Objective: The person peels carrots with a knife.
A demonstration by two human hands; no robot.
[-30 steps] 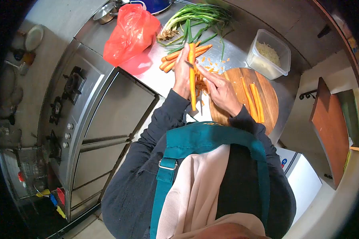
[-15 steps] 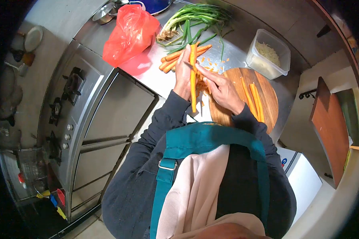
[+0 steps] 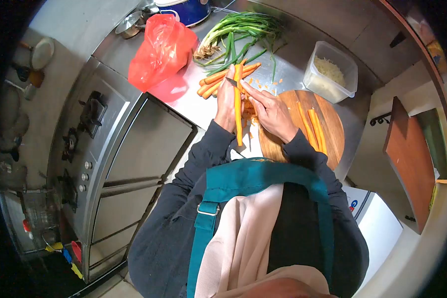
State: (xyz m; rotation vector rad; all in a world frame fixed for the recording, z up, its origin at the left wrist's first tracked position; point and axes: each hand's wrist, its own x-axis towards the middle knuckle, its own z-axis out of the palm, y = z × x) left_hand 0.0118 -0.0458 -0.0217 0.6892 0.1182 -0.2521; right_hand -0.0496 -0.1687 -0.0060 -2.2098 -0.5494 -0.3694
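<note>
My left hand is closed around a long orange carrot, which points lengthwise toward my body. My right hand grips a small knife whose dark blade lies across the carrot's upper part; its handle is hidden in my fingers. Carrot peelings are heaped beneath and between the hands. Several whole carrots form a pile just beyond my left hand. To the right, orange carrots rest on a round wooden cutting board.
Green onions lie at the back of the steel counter beside a red plastic bag. A clear tub of pale shreds stands behind the board. The gas stove is at left, an orange-brown cabinet door at right.
The whole view has shifted slightly. Both hands keep their hold on the carrot and knife, and the blade still crosses the carrot's upper part.
</note>
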